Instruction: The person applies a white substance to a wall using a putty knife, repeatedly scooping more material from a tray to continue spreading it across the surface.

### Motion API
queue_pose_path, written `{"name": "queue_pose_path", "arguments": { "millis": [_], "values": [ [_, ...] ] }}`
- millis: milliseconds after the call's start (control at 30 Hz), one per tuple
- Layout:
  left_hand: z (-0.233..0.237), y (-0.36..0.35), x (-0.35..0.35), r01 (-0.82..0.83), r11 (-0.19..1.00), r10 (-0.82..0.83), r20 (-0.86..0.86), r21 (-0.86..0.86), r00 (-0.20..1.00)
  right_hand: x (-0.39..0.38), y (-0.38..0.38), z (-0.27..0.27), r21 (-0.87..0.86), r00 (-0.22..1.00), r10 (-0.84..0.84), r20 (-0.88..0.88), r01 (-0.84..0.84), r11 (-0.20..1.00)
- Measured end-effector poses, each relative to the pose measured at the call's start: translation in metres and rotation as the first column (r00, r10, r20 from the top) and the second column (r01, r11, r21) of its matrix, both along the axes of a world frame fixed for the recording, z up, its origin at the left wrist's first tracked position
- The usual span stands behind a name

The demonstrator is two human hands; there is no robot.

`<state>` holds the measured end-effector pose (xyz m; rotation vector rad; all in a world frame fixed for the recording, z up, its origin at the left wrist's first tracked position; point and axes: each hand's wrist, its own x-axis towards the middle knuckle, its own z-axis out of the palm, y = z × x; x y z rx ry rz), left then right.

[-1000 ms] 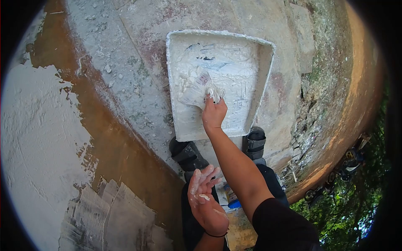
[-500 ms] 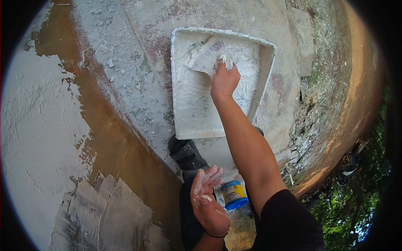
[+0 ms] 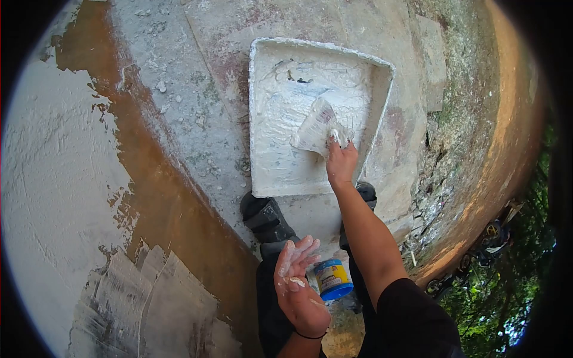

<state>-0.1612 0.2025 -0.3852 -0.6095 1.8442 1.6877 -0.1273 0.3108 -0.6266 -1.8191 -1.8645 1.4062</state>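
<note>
My right hand [image 3: 341,160] grips a scraper [image 3: 317,128], a flat triangular blade smeared with white paste, with faint printing on it. The blade lies tilted inside a white rectangular tray [image 3: 252,119], over its middle right part. White paste [image 3: 280,107] coats the tray's floor in uneven ridges, with a few dark bits near the top left. My left hand [image 3: 301,292] is raised near my lap, fingers extended and slightly curved, holding nothing. Its fingers and thumb are dusted white, with a dab of paste on the thumb.
Between my legs is a blue and yellow tub [image 3: 333,277]. My dark shoes [image 3: 265,218] are at the tray's near edge. To the left stands a brown wall [image 3: 161,209] partly covered with white paste [image 3: 54,179]. Rough concrete [image 3: 209,71] surrounds the tray; greenery [image 3: 495,298] lies right.
My right hand has drawn the scraper from the tray's upper left down toward its middle right, baring the paste at the top. My left hand has barely moved.
</note>
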Motion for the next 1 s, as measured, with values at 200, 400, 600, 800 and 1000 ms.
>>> {"name": "queue_pose_path", "arguments": {
  "millis": [200, 400, 600, 800, 1000],
  "values": [
    [-0.001, 0.000, 0.003, 0.020, 1.000, -0.020, 0.008, -0.017, 1.000, -0.004, -0.019, -0.024, 0.000, 0.987, -0.160, -0.016, 0.160, 0.987],
    [-0.002, 0.003, 0.010, 0.046, 0.999, -0.046, 0.009, -0.019, 0.999, -0.006, -0.014, -0.025, 0.082, 0.997, -0.035, -0.065, 0.041, 0.996],
    [-0.001, 0.008, 0.013, 0.072, 0.997, -0.072, 0.017, -0.018, 0.997, -0.013, 0.001, -0.018, -0.017, 0.993, -0.038, -0.115, 0.037, 0.999],
    [0.000, 0.011, 0.016, 0.077, 0.997, -0.076, 0.033, -0.028, 0.997, -0.027, -0.013, -0.019, -0.055, 0.964, -0.245, -0.098, 0.241, 0.969],
    [-0.001, 0.012, 0.022, 0.066, 0.997, -0.064, 0.055, -0.045, 0.996, -0.027, -0.013, -0.011, -0.116, 0.970, -0.224, -0.096, 0.213, 0.970]
  ]
}}
